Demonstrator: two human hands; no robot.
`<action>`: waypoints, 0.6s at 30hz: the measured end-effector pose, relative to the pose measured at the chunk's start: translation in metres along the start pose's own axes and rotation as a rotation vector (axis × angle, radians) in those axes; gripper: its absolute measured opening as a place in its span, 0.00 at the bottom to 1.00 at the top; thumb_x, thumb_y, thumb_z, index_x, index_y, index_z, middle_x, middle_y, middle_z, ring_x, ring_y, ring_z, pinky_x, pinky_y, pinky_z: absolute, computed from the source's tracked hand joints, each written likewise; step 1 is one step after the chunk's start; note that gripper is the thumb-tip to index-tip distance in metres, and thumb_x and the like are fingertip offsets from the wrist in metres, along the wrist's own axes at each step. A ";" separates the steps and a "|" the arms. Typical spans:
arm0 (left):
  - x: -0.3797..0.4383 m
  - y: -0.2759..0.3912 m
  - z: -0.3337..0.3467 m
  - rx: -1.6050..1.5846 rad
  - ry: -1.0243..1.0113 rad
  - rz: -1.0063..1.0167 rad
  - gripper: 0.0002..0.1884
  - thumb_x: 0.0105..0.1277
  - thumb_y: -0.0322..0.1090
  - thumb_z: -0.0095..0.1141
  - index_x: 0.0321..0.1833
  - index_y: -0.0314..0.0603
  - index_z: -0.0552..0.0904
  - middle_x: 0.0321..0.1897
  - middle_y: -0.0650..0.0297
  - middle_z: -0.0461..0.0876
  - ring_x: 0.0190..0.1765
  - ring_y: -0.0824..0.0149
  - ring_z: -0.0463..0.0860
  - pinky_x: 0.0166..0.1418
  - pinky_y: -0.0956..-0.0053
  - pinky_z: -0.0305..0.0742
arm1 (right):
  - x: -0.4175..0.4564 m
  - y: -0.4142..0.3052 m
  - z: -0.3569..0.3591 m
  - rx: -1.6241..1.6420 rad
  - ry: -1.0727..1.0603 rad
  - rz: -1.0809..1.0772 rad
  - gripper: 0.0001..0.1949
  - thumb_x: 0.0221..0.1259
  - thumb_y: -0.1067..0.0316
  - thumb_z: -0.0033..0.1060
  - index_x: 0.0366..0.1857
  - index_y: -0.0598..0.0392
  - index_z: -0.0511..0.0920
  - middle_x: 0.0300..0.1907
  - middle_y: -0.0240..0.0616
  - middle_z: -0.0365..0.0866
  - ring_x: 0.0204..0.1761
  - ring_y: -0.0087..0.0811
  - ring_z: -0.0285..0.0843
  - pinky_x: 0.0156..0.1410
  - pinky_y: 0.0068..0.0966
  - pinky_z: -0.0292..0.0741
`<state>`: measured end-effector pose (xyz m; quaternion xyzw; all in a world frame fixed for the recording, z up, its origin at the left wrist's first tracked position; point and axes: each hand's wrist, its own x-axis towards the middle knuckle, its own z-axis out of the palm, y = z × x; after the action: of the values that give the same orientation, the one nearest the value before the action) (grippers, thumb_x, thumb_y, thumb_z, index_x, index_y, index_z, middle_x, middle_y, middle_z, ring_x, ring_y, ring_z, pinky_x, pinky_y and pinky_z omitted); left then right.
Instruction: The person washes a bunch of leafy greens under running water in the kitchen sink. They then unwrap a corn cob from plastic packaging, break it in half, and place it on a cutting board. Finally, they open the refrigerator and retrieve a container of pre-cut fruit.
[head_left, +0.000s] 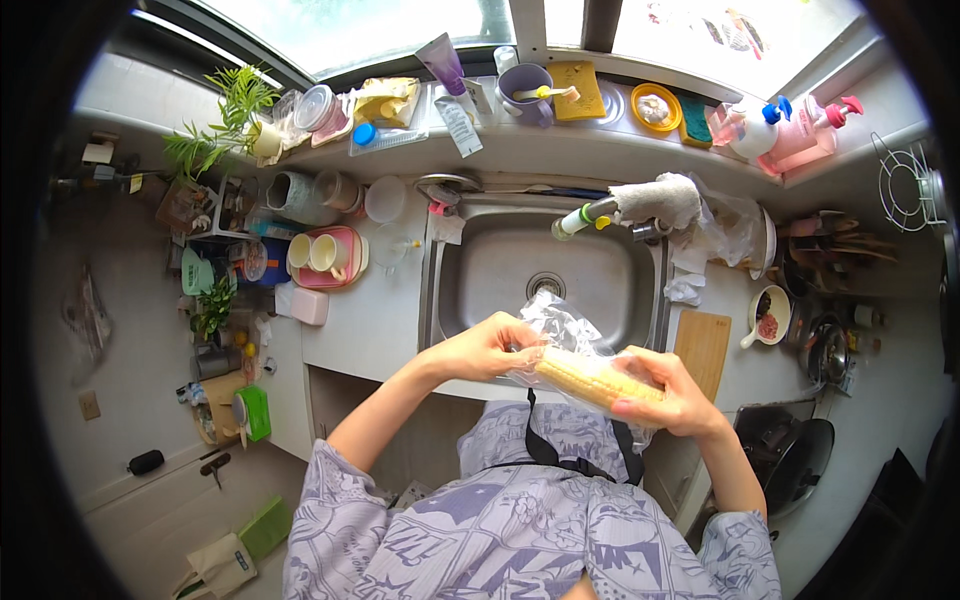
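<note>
A yellow corn cob lies in a clear plastic bag, held over the near rim of the stainless steel sink. My right hand grips the cob's right end through the plastic, thumb below and fingers above. At the cob's left end, my left hand pinches the bag, whose crumpled part stands up toward the drain. The fingertips of the left hand are partly hidden by shiny film.
A faucet wrapped with a white cloth reaches over the sink from the right. Right of the sink lie a wooden cutting board and a white bowl with minced meat. Cups on a pink tray stand at the left.
</note>
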<state>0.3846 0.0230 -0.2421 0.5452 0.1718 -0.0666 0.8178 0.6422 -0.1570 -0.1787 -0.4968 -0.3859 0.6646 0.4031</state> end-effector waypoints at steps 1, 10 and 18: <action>0.004 -0.004 -0.001 0.051 0.006 -0.002 0.13 0.79 0.37 0.58 0.52 0.31 0.86 0.39 0.67 0.88 0.46 0.78 0.82 0.50 0.77 0.80 | -0.002 0.006 0.004 0.020 0.009 0.000 0.21 0.62 0.61 0.79 0.52 0.62 0.80 0.40 0.29 0.82 0.42 0.16 0.73 0.50 0.18 0.72; 0.018 0.003 0.001 0.318 0.373 0.024 0.13 0.79 0.40 0.57 0.48 0.35 0.81 0.43 0.65 0.82 0.47 0.75 0.81 0.48 0.75 0.84 | -0.003 0.009 0.011 -0.001 0.194 0.120 0.22 0.66 0.57 0.74 0.51 0.62 0.76 0.45 0.37 0.84 0.46 0.22 0.81 0.55 0.23 0.77; 0.024 0.019 0.028 0.364 0.572 0.112 0.13 0.79 0.42 0.55 0.53 0.40 0.80 0.43 0.68 0.79 0.49 0.74 0.75 0.58 0.74 0.71 | -0.005 0.000 0.019 -0.284 0.231 0.070 0.23 0.66 0.55 0.74 0.54 0.62 0.77 0.43 0.45 0.87 0.43 0.28 0.87 0.50 0.29 0.81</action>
<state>0.4182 0.0074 -0.2241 0.6871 0.3496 0.1044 0.6283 0.6248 -0.1639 -0.1731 -0.6349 -0.4097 0.5555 0.3471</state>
